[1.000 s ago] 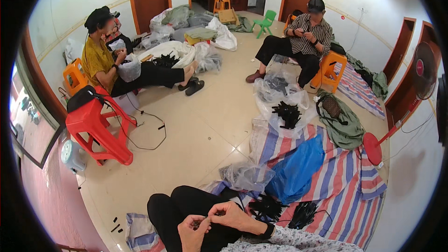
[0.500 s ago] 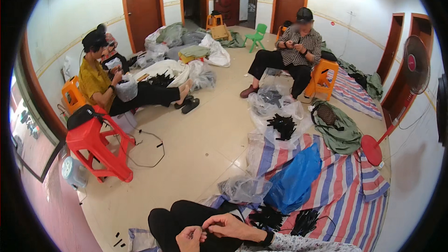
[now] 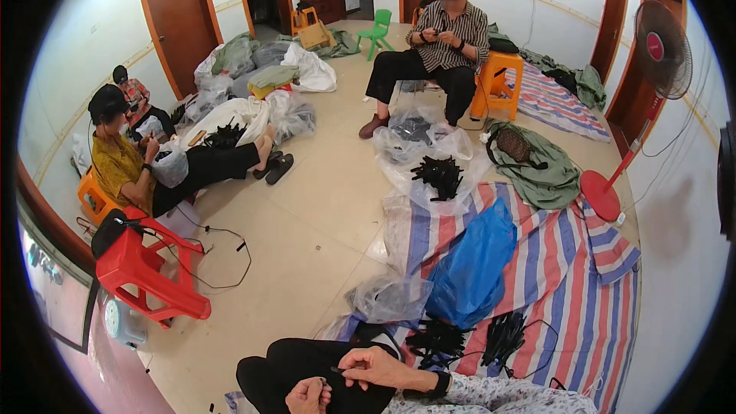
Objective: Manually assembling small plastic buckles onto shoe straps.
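Observation:
Both of my hands are over my dark-trousered lap at the lower edge. My right hand [image 3: 381,369] reaches in from the right, thumb and fingers pinched on a small dark piece [image 3: 336,370] too small to name. Just left of it and slightly lower, my left hand [image 3: 307,396] is closed with its fingertips together; what it holds, if anything, is hidden. To the right of my lap lie a pile of thin black strips [image 3: 437,340] and a second bundle of black strips [image 3: 504,340], both on a striped sheet [image 3: 563,314].
A blue plastic bag [image 3: 477,264] and a clear bag [image 3: 389,299] lie ahead. Co-workers sit at left [image 3: 115,153] and far right [image 3: 441,38], handling small things. Around stand a red stool [image 3: 149,272], a floor fan [image 3: 600,193] and a green chair [image 3: 376,33].
My view has tilted down and turned slightly right, shifting the room up and left. My hands have drawn a little apart, and the dark piece now shows at my right fingertips.

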{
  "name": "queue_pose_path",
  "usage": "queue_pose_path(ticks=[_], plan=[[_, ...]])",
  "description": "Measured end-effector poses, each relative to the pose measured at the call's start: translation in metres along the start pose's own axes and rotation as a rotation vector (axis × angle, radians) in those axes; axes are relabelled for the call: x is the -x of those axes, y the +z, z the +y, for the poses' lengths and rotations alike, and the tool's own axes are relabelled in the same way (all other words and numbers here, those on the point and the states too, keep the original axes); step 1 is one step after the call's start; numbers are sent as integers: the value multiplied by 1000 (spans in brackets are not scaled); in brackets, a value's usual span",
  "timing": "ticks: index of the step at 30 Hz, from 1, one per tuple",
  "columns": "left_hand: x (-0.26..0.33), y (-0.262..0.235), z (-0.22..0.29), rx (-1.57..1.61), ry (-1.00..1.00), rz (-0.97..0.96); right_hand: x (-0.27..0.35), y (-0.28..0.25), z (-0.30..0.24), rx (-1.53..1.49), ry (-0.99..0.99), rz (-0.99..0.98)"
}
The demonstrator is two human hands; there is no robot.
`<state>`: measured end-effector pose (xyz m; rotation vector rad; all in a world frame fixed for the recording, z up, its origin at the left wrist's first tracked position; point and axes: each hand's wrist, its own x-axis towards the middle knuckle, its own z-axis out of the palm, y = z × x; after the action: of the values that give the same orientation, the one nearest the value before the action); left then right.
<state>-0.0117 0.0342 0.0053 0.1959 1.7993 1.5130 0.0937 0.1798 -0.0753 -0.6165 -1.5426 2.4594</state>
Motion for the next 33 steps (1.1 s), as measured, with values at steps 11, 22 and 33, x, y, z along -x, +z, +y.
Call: queue_pose_path(ticks=[11,22,33], plan=[[2,-1,8,-210,56,-4,-2,-2,-12,176,-189,23],[4,-4,7,-254,127,-11,-2,2,-7,-65,-15,-45],[0,-3,11,10,42,41,-3,4,-18,-31,45,-88]])
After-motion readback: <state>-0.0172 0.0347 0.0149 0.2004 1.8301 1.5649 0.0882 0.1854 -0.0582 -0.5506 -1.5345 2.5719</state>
